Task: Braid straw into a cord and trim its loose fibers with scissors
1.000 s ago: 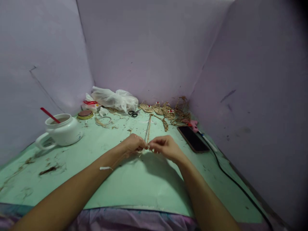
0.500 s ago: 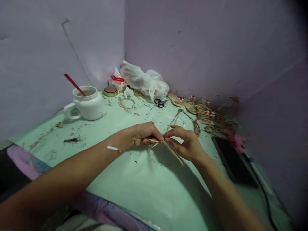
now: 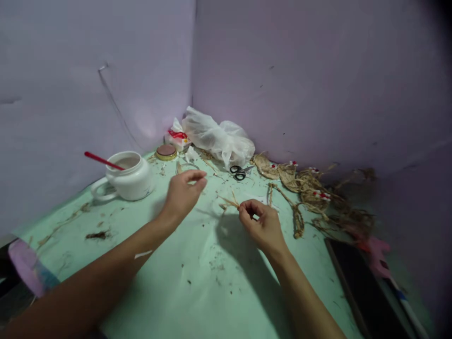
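My right hand pinches a thin piece of dry straw fibre just above the pale green table; the frayed end sticks out to the left of my fingers. My left hand hovers apart from it, further left and back, fingers loosely curved with thumb and forefinger apart and nothing in them. It is nearest a small wire ring and a white mug with a red stick in it.
Black scissors lie beyond my hands, next to a crumpled clear plastic bag. Woven straw pieces pile up at the right back. A dark phone and pink glue gun lie right. A round tin sits by the wall.
My left hand let go of the fibre and moved left and away toward the mug. The right hand keeps the fibre. The view swung left.
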`<state>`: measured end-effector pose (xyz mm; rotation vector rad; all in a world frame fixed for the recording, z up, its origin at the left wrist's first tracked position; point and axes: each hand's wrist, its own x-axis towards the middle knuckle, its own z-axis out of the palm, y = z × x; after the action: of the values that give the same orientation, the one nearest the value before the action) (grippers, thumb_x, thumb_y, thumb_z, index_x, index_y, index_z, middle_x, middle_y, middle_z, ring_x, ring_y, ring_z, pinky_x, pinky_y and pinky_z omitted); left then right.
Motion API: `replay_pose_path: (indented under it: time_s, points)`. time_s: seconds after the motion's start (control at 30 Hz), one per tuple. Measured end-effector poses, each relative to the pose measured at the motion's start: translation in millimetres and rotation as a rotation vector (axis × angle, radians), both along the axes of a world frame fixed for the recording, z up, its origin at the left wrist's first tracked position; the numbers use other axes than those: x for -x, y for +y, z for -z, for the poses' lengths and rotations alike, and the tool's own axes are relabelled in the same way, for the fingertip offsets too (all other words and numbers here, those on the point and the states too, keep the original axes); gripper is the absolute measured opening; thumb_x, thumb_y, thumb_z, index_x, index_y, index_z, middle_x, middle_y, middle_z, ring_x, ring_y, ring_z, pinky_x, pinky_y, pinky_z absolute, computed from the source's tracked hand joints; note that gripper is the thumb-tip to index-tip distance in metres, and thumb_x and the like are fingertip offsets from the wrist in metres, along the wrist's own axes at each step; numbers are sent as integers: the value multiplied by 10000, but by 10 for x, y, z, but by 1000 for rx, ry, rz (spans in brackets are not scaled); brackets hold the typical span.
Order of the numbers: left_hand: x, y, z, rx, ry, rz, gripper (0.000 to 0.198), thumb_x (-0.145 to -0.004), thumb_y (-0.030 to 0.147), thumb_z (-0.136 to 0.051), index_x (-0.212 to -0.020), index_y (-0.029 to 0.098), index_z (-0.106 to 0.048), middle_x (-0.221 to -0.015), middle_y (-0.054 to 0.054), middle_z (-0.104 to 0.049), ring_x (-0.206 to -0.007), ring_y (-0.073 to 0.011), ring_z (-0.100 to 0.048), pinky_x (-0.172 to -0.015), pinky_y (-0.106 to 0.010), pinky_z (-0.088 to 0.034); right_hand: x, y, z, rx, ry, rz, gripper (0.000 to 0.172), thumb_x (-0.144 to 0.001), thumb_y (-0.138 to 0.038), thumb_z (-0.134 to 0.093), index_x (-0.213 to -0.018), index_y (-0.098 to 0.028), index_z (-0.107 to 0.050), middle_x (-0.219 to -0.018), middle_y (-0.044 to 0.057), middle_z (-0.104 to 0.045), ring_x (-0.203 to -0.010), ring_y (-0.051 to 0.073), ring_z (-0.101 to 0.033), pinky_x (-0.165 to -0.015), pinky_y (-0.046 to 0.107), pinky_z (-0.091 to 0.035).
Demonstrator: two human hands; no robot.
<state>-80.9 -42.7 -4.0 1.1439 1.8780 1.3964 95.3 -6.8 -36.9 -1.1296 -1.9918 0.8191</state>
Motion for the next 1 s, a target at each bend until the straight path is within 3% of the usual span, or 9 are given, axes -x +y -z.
replay_pose_path:
  time_s: [0.07, 0.13, 0.2, 0.3, 0.43, 0.63, 0.73, 0.83, 1.0]
  points:
    - [-9, -17, -122, -272, 328, -23, 191, -742, 255, -520, -865, 175, -643, -905, -32, -635, -674, -103, -544, -606, -205, -425, -25, 78, -3, 62, 21, 28, 118, -700, -207, -471, -604, -169, -527, -531, -14, -506, -509, 110, -459, -484, 209, -349]
    - [-63, 1, -258, -430, 522, 149, 192, -770, 214, -480, -846, 191, -655, -923, -34, -632, -849, -140, -555, -749, -223, -416, -64, 135, -33, 68, 26, 37, 126, -704, -212, -468, -609, -169, -538, -550, -4, -529, -523, 116, -474, -498, 213, -356]
    - [-149, 63, -382, -471, 637, 309, 212, -791, 201, -451, -848, 196, -655, -904, -36, -636, -861, -141, -554, -764, -224, -403, -106, 170, -77, 37, 4, 60, 135, -715, -219, -465, -622, -173, -551, -567, 2, -548, -534, 121, -485, -517, 218, -360]
    - [-284, 195, -476, -345, 723, 318, 207, -796, 288, -463, -844, 202, -645, -829, -34, -642, -758, -146, -555, -692, -241, -391, -165, 199, -129, -29, -40, 141, 146, -733, -225, -458, -636, -184, -558, -564, 1, -556, -525, 121, -485, -519, 222, -351]
    - [-408, 329, -378, 3, 830, 370, 272, -772, 422, -467, -752, 213, -639, -701, -35, -637, -654, -173, -545, -628, -278, -354, -210, 240, -134, -96, -54, 237, 159, -755, -245, -452, -654, -192, -563, -568, 3, -560, -512, 122, -476, -506, 222, -338]
    - [-484, 319, -267, 191, 1075, 567, 260, -804, 231, -363, -775, 193, -619, -762, -69, -622, -713, -199, -562, -632, -304, -361, -223, 248, -129, -93, -70, 264, 176, -770, -264, -440, -671, -193, -567, -614, 24, -591, -544, 133, -499, -514, 225, -333]
    - [-529, 256, -339, 168, 1266, 702, 235, -709, 101, -395, -781, 173, -606, -784, -77, -586, -695, -197, -537, -574, -297, -363, -217, 224, -157, -87, -114, 249, 175, -766, -266, -444, -680, -193, -577, -626, 26, -602, -551, 134, -498, -519, 230, -320]
    - [-585, 216, -417, 12, 1389, 860, 269, -631, 52, -423, -808, 146, -603, -832, -98, -568, -761, -221, -509, -576, -310, -380, -214, 210, -161, -64, -146, 215, 171, -759, -263, -449, -688, -191, -587, -626, 25, -602, -542, 129, -487, -514, 231, -305]
    - [-585, 397, -563, -113, 1225, 1092, 157, -622, 95, -498, -727, 149, -602, -805, -69, -575, -770, -197, -494, -581, -283, -377, -239, 220, -124, -48, -25, -43, 110, -713, -221, -488, -636, -169, -547, -575, -2, -530, -537, 115, -438, -493, 216, -295]
